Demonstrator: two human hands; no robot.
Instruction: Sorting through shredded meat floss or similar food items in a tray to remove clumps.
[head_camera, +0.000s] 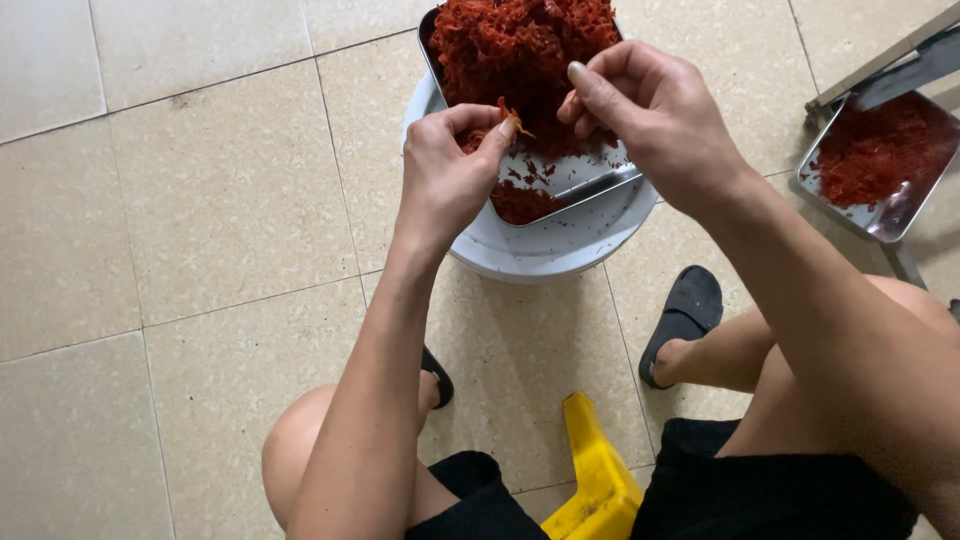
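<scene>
A metal tray (590, 187) rests on a white round tub (560, 245) and holds a heap of red shredded strands (520, 45). My left hand (450, 165) pinches a small orange-red strand piece (515, 118) between thumb and forefinger above the tray's near end. My right hand (650, 105) hovers just to the right, fingers curled over the heap, fingertips close to the left hand's; whether it holds any strand is hidden.
A second metal tray (905, 215) with red shreds sits at the right under a metal frame leg (880, 65). A yellow plastic stool (595, 470) shows between my knees. Black sandals (685, 310) rest on the beige tiled floor (200, 200).
</scene>
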